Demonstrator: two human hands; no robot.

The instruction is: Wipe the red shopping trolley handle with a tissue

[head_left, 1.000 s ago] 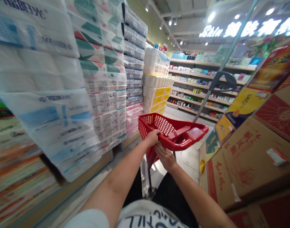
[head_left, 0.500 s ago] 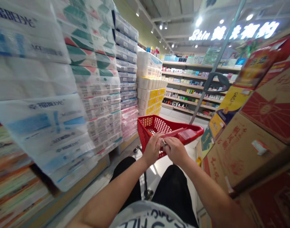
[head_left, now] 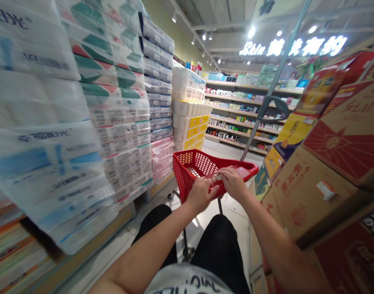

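A red plastic shopping cart (head_left: 178, 173) with a perforated basket stands just in front of my knees. At its near rim, my left hand (head_left: 202, 194) is open, its thumb and fingers apart over the red plastic. Close on its right, my right hand (head_left: 232, 181) has its fingers closed around a small pale crumpled thing (head_left: 216, 177), too small to make out. That hand is over the cart's handle end, beside a pinkish panel (head_left: 243, 172). Part of the rim is hidden behind both hands.
Tall stacks of wrapped tissue packs (head_left: 119, 110) line the left side. Cardboard cartons (head_left: 299, 192) are piled on the right, near my right arm. A slanted grey pole (head_left: 251, 143) with a dark loop handle (head_left: 277, 107) rises behind the cart. Shelves of small goods (head_left: 235, 108) run across the back.
My left hand has come away from the pale crumpled thing, down and nearer to me. My right hand keeps it and has shifted slightly up and right. The view has moved a little.
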